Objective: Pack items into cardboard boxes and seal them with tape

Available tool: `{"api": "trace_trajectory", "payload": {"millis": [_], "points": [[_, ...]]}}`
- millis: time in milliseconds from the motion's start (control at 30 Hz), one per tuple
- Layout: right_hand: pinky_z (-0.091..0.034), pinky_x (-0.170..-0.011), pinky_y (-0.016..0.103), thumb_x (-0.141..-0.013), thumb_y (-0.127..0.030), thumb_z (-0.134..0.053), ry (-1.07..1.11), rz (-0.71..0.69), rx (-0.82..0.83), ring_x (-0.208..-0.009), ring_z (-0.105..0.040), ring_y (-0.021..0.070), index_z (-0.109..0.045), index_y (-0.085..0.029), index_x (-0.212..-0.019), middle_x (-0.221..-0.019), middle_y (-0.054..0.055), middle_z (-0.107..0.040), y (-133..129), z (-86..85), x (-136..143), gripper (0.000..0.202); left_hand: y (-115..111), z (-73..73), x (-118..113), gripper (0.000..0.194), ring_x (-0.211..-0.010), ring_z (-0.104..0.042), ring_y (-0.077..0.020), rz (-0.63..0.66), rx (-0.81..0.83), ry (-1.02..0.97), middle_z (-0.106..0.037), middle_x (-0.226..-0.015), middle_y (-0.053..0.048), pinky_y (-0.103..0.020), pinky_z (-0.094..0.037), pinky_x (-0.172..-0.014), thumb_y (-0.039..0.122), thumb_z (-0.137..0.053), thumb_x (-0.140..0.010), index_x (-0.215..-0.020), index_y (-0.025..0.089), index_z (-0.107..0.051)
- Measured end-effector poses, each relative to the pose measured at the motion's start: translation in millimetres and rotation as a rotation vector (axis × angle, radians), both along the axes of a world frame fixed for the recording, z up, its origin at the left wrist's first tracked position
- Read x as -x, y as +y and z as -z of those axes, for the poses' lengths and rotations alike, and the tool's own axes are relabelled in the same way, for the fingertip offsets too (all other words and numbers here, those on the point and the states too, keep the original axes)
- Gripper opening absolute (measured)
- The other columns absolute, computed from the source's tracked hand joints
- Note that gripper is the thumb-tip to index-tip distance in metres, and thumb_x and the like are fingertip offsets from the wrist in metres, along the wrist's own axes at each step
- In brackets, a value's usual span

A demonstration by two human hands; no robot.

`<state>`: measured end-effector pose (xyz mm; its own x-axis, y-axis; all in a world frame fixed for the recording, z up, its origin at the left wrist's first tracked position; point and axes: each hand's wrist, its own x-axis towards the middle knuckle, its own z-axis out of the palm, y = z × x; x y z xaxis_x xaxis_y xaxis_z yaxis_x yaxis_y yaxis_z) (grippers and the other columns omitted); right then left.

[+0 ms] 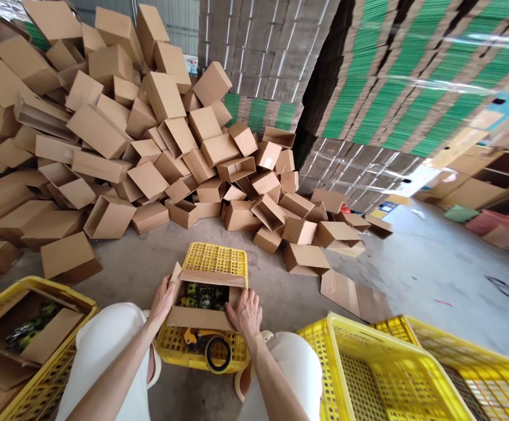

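Observation:
An open cardboard box [199, 317] rests on an upturned yellow plastic crate [215, 257] between my knees. Inside the box lie green-and-black items [204, 295] in shiny wrapping, too small to name. My left hand [162, 299] grips the raised left flap of the box. At the opposite side, my right hand [246, 313] holds the right flap, with its thumb toward the opening. On the crate, just in front of the box's near flap, lies a tape dispenser [191, 337] with an orange handle and a dark-rimmed tape roll [218, 354].
A large heap of empty cardboard boxes [149, 175] fills the far left and middle. At left, a yellow crate [72, 298] holds opened boxes. Yellow crates [368, 374] stand at right. Behind rise stacks of flattened cartons [368, 76]. Flat cardboard [355, 295] lies on the floor.

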<state>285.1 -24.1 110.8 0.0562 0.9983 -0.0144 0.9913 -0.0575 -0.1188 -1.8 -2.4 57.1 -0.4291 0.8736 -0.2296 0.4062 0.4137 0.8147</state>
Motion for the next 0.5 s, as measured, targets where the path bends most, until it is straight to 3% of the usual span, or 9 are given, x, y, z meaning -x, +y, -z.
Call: {"api": "trace_trajectory", "payload": {"millis": [167, 333, 433, 500], "points": [[-0.054, -0.096, 0.041, -0.092, -0.032, -0.061, 0.021, -0.035, -0.020, -0.125, -0.062, 0.0363, -0.054, -0.012, -0.150, -0.140, 0.023, -0.065, 7.3, 0.8, 5.9, 0.061, 1.7, -0.4, 2.7, 0.048, -0.120, -0.074, -0.0310, -0.024, 0.021, -0.018, -0.076, -0.132, -0.015, -0.037, -0.057, -0.098, 0.033, -0.040, -0.106, -0.147, 0.018, -0.059], [-0.055, -0.089, 0.039, -0.101, -0.023, -0.035, 0.259, 0.121, 0.029, -0.096, -0.076, 0.0296, -0.037, -0.013, -0.164, -0.110, 0.016, -0.078, 20.5, 9.2, -29.9, 0.063, 5.0, 5.5, 7.7, 0.048, -0.117, -0.074, -0.0300, -0.046, 0.024, -0.051, -0.077, -0.131, -0.014, -0.035, -0.057, -0.094, 0.034, -0.040, -0.106, -0.148, 0.018, -0.059], [-0.054, -0.097, 0.038, -0.093, -0.017, -0.039, 0.337, 0.126, -0.062, -0.115, -0.073, 0.0286, -0.028, -0.019, -0.170, -0.140, 0.017, -0.069, 25.7, 20.9, -59.1, 0.078, 7.1, 11.5, 9.5, 0.047, -0.120, -0.073, -0.0295, -0.051, 0.003, -0.066, -0.076, -0.132, -0.014, -0.035, -0.057, -0.097, 0.034, -0.041, -0.106, -0.146, 0.018, -0.059], [-0.048, -0.111, 0.039, -0.082, -0.010, -0.046, 0.319, 0.065, -0.094, -0.137, -0.061, 0.0290, -0.028, -0.023, -0.172, -0.159, 0.015, -0.054, 28.1, 30.0, -70.7, 0.093, 8.2, 15.4, 10.0, 0.047, -0.120, -0.073, -0.0296, -0.054, -0.007, -0.074, -0.077, -0.130, -0.014, -0.036, -0.057, -0.097, 0.034, -0.042, -0.105, -0.146, 0.018, -0.060]]}}
